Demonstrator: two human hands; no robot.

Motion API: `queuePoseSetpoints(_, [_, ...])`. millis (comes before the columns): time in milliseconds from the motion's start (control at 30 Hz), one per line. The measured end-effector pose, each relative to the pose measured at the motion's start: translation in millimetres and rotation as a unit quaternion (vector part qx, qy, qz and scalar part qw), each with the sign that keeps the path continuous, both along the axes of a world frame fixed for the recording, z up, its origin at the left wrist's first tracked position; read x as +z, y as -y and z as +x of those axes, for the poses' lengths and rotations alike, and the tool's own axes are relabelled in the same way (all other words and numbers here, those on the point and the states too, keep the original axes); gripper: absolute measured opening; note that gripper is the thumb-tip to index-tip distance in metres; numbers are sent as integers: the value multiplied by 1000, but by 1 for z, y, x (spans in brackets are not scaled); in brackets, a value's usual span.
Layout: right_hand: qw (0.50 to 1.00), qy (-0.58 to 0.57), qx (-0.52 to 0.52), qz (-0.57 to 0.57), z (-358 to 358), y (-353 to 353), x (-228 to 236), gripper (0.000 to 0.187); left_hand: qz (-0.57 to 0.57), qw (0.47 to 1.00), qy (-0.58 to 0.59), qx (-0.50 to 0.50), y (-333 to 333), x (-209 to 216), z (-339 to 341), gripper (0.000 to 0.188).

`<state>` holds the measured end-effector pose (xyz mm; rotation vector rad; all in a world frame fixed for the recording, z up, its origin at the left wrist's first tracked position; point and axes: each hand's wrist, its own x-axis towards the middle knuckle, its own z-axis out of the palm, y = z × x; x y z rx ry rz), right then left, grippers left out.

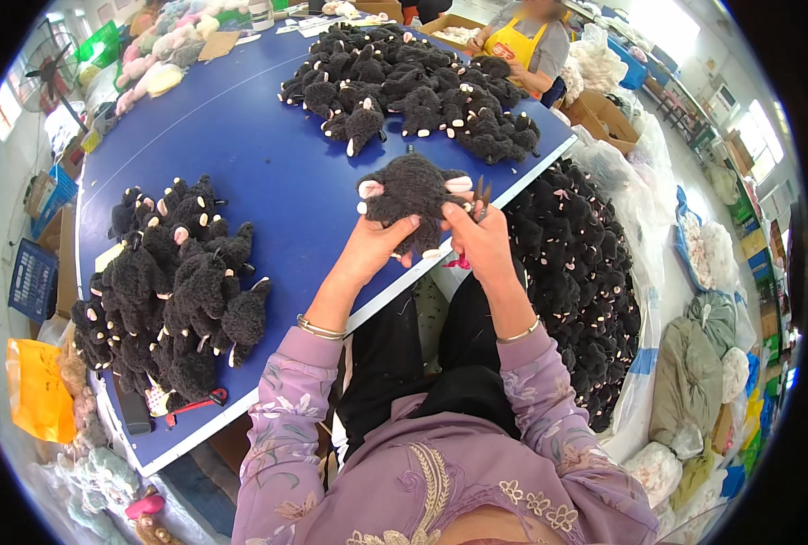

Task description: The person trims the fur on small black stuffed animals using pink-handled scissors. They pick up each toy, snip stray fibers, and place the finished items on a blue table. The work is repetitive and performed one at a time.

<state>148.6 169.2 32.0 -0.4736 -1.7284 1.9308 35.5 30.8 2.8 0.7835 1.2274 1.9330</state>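
A black fluffy plush toy (410, 189) with pale pink and white tips hangs over the table's near edge. My left hand (378, 243) is closed on its near side, thumb on the plush. Close by on the right, my right hand (479, 238) is closed round a pair of scissors (483, 193). The dark blades point up past the fingers, apart at the tips, beside a pale tip of the toy. My right fingers also touch the toy's edge. Something bright pink shows under that hand; I cannot make out what it is.
Black plush toys lie in a left pile (172, 282) and a far pile (404, 82) on the blue table (277, 200). A large plastic bag (644, 291) of them stands at my right. Across the table sits a person in a yellow apron (519, 41). A red-handled tool (197, 406) lies near the left corner.
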Motion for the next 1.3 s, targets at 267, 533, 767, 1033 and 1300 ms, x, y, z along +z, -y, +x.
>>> queuePoseSetpoints(267, [928, -311, -159, -128, 19, -78, 32, 17, -66, 995, 27, 74, -2, 4, -7, 29])
queuePoseSetpoints(533, [990, 67, -6, 122, -84, -69, -23, 25, -95, 985, 47, 134, -12, -15, -15, 19])
queuePoseSetpoints(767, [982, 111, 63, 136, -198, -58, -45, 28, -73, 982, 39, 167, -13, -19, -24, 16])
queuePoseSetpoints(1033, [996, 6, 80, 41, -148, -41, -31, 31, -119, 860, -238, 435, -14, -32, -33, 41])
queuePoseSetpoints(1300, [976, 34, 211, -37, -54, -24, 49, 31, -116, 971, -164, 131, -16, -20, -16, 56])
